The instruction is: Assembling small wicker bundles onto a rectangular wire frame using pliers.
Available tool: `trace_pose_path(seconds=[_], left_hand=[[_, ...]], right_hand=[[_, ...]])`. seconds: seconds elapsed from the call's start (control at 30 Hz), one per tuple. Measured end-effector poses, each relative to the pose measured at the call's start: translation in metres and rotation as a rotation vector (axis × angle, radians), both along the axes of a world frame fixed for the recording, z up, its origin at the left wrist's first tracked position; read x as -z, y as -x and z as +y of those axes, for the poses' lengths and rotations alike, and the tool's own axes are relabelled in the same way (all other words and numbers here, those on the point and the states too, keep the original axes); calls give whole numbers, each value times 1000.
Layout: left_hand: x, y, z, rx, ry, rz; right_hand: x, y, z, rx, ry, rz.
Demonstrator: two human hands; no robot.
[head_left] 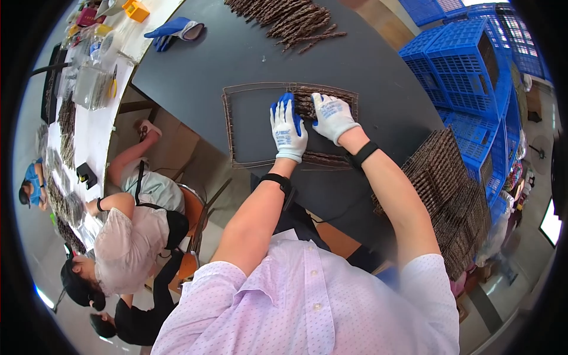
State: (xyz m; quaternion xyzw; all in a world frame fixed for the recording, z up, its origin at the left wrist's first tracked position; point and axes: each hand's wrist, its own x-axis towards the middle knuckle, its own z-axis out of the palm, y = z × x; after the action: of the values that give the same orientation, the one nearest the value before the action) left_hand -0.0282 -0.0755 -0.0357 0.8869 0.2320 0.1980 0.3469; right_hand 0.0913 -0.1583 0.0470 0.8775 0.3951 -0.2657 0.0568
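A rectangular wire frame (227,127) lies on the dark table, with a row of dark brown twisted sticks (304,105) in its far right part. My left hand (288,131), in a white glove with blue on the palm side, lies with its fingers stretched away from me at the left ends of these sticks. Over the same sticks bends my right hand (333,116), gloved alike, its fingers and thumb across the row; what lies under the palm is hidden. More brown sticks (322,158) run along the frame's near side, partly behind my right wrist.
Loose twisted sticks (290,21) are heaped at the table's far edge. A blue-and-white glove (176,29) lies far left. Blue crates (455,65) and stacked brown stick panels (444,183) stand right. A seated person (133,236) works at a white table on the left.
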Motion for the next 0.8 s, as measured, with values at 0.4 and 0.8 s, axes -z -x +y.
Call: trace_pose_path(seconds=[0.4,0.8], left_hand=[[-2,-2,3,16,-1,25],[-6,-3,-4,10,7,41]], right_hand=[[17,15,9,-156,92,-184],[-10,-3,-51,183,-711,54]])
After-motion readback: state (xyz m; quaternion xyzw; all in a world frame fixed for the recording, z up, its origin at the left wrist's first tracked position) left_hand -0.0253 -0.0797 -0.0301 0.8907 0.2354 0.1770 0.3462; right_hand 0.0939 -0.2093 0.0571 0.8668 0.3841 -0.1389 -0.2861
